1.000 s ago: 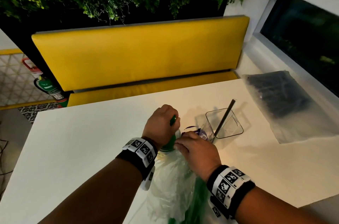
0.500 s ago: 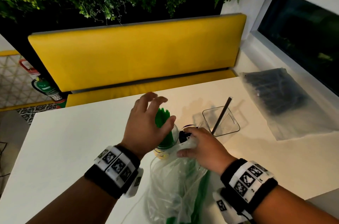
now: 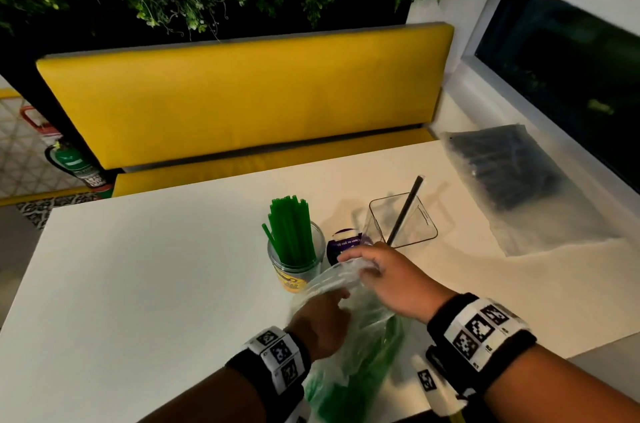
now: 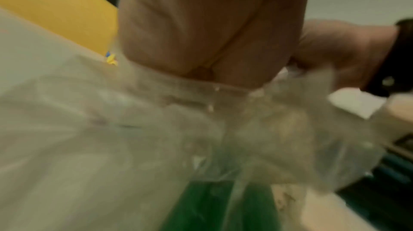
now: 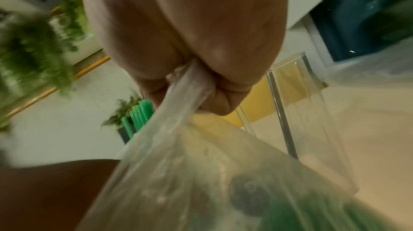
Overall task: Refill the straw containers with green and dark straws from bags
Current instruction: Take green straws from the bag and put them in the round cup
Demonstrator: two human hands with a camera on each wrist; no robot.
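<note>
Pinching the mouth of the clear bag [image 3: 349, 346] of green straws [image 3: 377, 353], the right hand [image 3: 391, 280] holds it above the tabletop [image 3: 145, 284]; the left hand [image 3: 320, 322] reaches into it, its grip hidden. The round jar [image 3: 296, 265] stands just beyond.

Purple label [image 3: 347, 242], upside-down words "Clean as you go"
</note>
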